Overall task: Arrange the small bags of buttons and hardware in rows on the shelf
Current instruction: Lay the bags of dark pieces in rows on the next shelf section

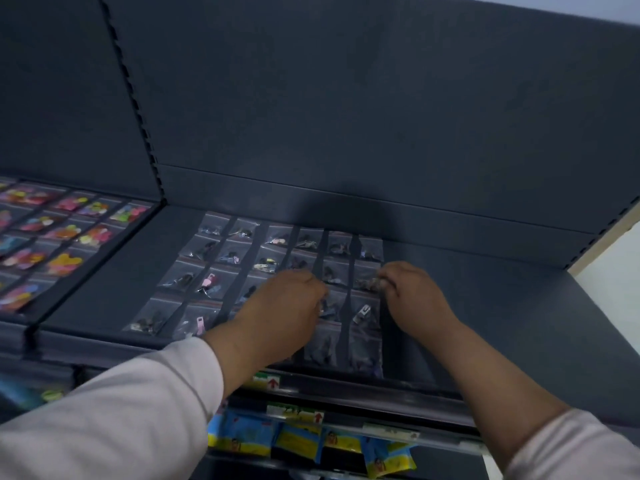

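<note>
The right hand [417,297] seems to pinch a small bag [371,284]; left hand [280,306] curled over others, grip unclear.

Subject: one person, two arms in view, bare hands, pale long-sleeved top.

The left hand [277,306] and right hand [419,299] are both bare. The left sleeve [121,410] is plain, pale pinkish-white cloth, loose on the arm and softly creased, and its cuff ends a little above the wrist in a rounded edge. The right sleeve [575,448] is the same pale cloth and ends much further up the arm, so most of the right forearm [502,382] is bare; its cuff shows as a soft fold. The weave and stitching are too blurred to tell. Both sleeves run out of frame at the lower edge.
</note>
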Tool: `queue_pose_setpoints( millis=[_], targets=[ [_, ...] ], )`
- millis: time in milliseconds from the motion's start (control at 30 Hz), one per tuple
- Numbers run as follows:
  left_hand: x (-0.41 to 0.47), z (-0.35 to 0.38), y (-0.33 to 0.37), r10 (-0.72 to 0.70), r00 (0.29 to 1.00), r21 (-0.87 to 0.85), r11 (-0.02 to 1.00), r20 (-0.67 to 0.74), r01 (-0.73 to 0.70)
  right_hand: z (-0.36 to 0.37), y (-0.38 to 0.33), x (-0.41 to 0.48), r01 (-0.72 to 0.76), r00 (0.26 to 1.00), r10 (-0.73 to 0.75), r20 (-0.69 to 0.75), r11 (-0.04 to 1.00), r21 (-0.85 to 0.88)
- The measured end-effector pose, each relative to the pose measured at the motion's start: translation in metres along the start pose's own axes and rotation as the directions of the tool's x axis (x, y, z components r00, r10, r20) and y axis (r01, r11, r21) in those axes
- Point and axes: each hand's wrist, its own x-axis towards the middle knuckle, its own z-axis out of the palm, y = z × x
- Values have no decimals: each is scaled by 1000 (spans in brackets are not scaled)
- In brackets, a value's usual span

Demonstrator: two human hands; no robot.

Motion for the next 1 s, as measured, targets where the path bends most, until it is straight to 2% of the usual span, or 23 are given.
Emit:
queue_pose_setpoints(
  millis=[100, 233, 333, 600, 800, 1000],
  targets=[
    [31, 3, -1, 44, 999, 25, 999, 7, -45, -4, 8, 25, 17, 1000, -17, 1, 999, -30],
    [74, 14, -3, 80, 990, 94, 991, 113, -91, -4, 18, 55, 8, 996, -6, 85, 1000, -27],
    [101, 21, -6, 76, 983, 135, 986, 167, -99, -4, 25, 69, 29, 995, -28, 92, 999, -13],
    [150, 45, -16, 151, 937, 136, 970, 314, -201, 14, 52, 98, 10, 957, -2, 290, 1000, -27],
    [153, 55, -24, 119, 889, 148, 968, 442, -203, 30, 58, 97, -7, 952, 17, 304, 999, -34],
    [149, 57, -26, 86, 876, 122, 979, 475, -162, 34, 56, 97, -1, 966, 17, 258, 998, -62]
  ],
)
